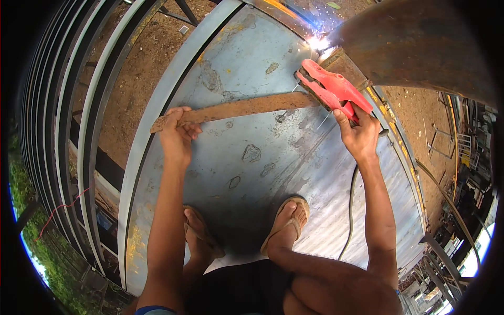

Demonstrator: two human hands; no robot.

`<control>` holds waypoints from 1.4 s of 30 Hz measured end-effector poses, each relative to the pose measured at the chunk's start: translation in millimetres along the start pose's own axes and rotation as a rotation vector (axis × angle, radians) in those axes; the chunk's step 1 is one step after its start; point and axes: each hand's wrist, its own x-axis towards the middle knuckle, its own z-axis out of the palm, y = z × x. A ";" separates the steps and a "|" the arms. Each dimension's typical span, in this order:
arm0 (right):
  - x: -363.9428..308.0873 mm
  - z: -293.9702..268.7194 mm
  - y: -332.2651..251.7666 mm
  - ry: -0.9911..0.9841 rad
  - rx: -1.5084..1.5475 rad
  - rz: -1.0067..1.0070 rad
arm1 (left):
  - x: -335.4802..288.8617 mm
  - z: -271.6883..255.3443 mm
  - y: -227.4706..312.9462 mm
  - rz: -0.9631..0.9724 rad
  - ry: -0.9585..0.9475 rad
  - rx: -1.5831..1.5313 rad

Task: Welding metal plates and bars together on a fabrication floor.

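My left hand (177,137) is closed around the left end of a rusty flat steel bar (247,107), which runs across the grey steel plate (252,194). The bar's right end reaches the red electrode holder (336,86). My right hand (361,137) grips this holder by its handles. Thin pale rods show beside its jaws; how they are seated cannot be made out. A bright welding arc (317,43) with blue-white glare and sparks burns just beyond the holder, at the plate's far edge. The glare hides the exact spot being welded.
A big rusty curved steel piece (420,47) juts in at the upper right. Curved parallel steel bars (86,105) with gaps over dirt ground line the left. A cable (352,210) trails along the plate on the right. My sandalled feet (286,223) stand on the plate.
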 end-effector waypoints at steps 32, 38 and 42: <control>3.4 -4.0 0.0 -0.036 -0.005 -0.036 | 1.7 3.0 -3.5 -0.036 0.037 0.009; 2.5 -1.1 -0.4 -0.008 -0.007 -0.037 | 2.0 2.1 -3.3 -0.035 0.029 0.013; 2.1 -1.2 -0.5 -0.015 -0.030 -0.038 | 0.6 5.2 -1.7 -0.044 0.047 0.023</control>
